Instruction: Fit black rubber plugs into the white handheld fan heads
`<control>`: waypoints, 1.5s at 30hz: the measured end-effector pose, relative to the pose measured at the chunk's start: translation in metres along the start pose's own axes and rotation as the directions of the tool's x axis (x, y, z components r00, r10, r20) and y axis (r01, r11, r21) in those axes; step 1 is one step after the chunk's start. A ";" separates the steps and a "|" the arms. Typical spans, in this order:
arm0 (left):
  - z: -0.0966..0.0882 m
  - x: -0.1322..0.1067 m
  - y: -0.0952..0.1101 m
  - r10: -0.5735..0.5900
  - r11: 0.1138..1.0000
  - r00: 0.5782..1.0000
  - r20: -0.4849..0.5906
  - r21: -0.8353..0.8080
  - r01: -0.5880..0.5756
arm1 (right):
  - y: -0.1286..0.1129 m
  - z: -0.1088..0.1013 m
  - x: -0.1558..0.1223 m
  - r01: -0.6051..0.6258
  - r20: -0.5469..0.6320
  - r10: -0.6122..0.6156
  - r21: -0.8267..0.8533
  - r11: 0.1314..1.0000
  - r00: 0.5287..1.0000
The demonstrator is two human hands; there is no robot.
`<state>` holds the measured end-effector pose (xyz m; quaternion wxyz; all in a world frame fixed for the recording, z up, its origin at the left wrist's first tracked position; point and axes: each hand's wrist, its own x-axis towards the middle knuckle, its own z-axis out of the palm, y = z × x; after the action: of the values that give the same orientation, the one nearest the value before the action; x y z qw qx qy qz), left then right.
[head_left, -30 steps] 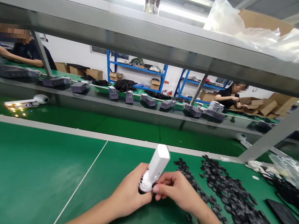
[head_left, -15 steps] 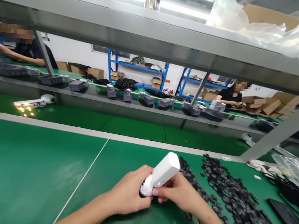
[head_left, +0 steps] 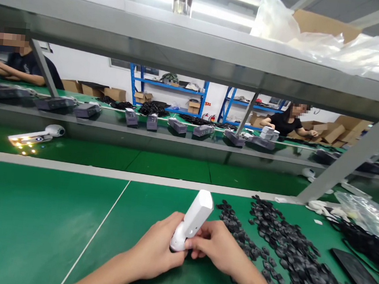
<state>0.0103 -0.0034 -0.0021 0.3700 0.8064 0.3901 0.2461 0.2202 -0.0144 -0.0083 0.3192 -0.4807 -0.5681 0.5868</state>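
A white security camera [head_left: 198,213] with a long boxy body and a rounded joint stands tilted above the green table. My left hand [head_left: 157,247] is closed around its base from the left. On the other side, my right hand [head_left: 216,246] has its thumb and fingertips pinched against the lower part, by the joint. Whether a small part sits between those fingertips is hidden. Beside my right forearm, many small black plastic pieces [head_left: 287,239] lie spread in piles.
Beyond the table edge, a similar camera with glowing lights [head_left: 35,135] lies on the green conveyor [head_left: 170,164]. Grey boxes [head_left: 177,125] line a ledge behind it. A slanted metal post [head_left: 351,151] and black cables [head_left: 360,236] are at right. Two people work farther back.
Both hands and the camera they hold have shifted slightly left in view, and the camera stands a little more upright. The grip looks the same. The person at right has spread their hands apart.
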 end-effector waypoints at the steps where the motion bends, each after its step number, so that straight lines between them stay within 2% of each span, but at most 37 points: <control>1: -0.001 0.001 -0.001 -0.004 1.000 1.000 0.003 -0.020 0.004 | 0.000 0.001 0.001 0.010 0.000 -0.010 -0.006 1.000 1.000; 3: -0.003 0.002 -0.003 0.000 0.996 1.000 0.029 -0.091 0.002 | -0.003 0.004 0.003 0.054 0.000 -0.054 -0.027 0.998 0.999; 6: -0.003 0.005 -0.010 0.017 0.945 0.998 0.056 -0.326 0.002 | -0.013 0.007 -0.001 0.169 -0.019 -0.177 -0.213 0.962 0.984; 9: 0.002 0.005 -0.016 -0.030 0.864 0.999 0.014 -0.503 0.033 | -0.025 0.006 -0.011 0.282 0.100 -0.264 -0.373 0.884 0.959; 12: 0.005 0.002 -0.014 -0.075 0.866 0.996 -0.039 -0.497 0.046 | -0.028 -0.001 -0.015 0.352 0.145 -0.321 -0.389 0.851 0.936; 16: 0.005 -0.005 -0.003 -0.071 0.855 0.997 -0.018 -0.516 0.051 | -0.021 -0.012 -0.009 0.370 0.063 -0.371 -0.333 0.867 0.926; 20: 0.006 -0.008 0.000 -0.082 0.815 0.996 0.020 -0.575 0.078 | -0.019 -0.018 -0.005 0.375 0.009 -0.396 -0.345 0.860 0.918; 23: 0.009 -0.005 -0.008 -0.101 0.837 0.995 0.006 -0.541 0.088 | -0.020 -0.020 -0.005 0.372 -0.055 -0.410 -0.325 0.869 0.910; 26: 0.012 0.002 -0.022 -0.197 0.843 0.980 -0.039 -0.517 0.149 | -0.022 -0.027 -0.002 0.360 -0.096 -0.412 -0.334 0.871 0.906; 28: 0.012 0.007 -0.033 -0.261 0.810 0.959 -0.106 -0.564 0.158 | -0.024 -0.039 0.000 0.337 -0.138 -0.412 -0.378 0.862 0.901; 30: 0.007 0.014 -0.042 -0.297 0.796 0.937 -0.182 -0.590 0.138 | -0.027 -0.059 0.001 0.275 -0.225 -0.407 -0.454 0.848 0.885; 33: -0.014 0.032 -0.052 -0.344 0.860 0.892 -0.293 -0.479 0.175 | -0.027 -0.104 -0.004 0.134 -0.374 -0.383 -0.545 0.827 0.845; 36: -0.046 0.066 -0.059 -0.336 0.936 0.868 -0.365 -0.230 0.266 | -0.018 -0.151 -0.016 -0.016 -0.486 -0.329 -0.579 0.815 0.810; 37: -0.058 0.081 -0.061 -0.339 0.941 0.865 -0.369 -0.128 0.314 | -0.014 -0.164 -0.020 -0.068 -0.516 -0.306 -0.585 0.808 0.800; 38: -0.069 0.097 -0.063 -0.364 0.922 0.845 -0.392 -0.022 0.387 | -0.008 -0.174 -0.023 -0.114 -0.538 -0.283 -0.589 0.800 0.794; 42: -0.106 0.157 -0.069 -0.409 0.838 0.797 -0.445 0.162 0.521 | 0.005 -0.195 -0.031 -0.216 -0.565 -0.222 -0.606 0.765 0.795; 45: -0.118 0.187 -0.073 -0.431 0.768 0.793 -0.431 0.287 0.573 | 0.005 -0.195 -0.032 -0.234 -0.558 -0.220 -0.628 0.742 0.800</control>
<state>0.0044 0.2268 0.0317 0.1754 0.6732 0.6939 0.1858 0.4124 0.0259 0.0146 0.2849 -0.7247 -0.6065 0.1606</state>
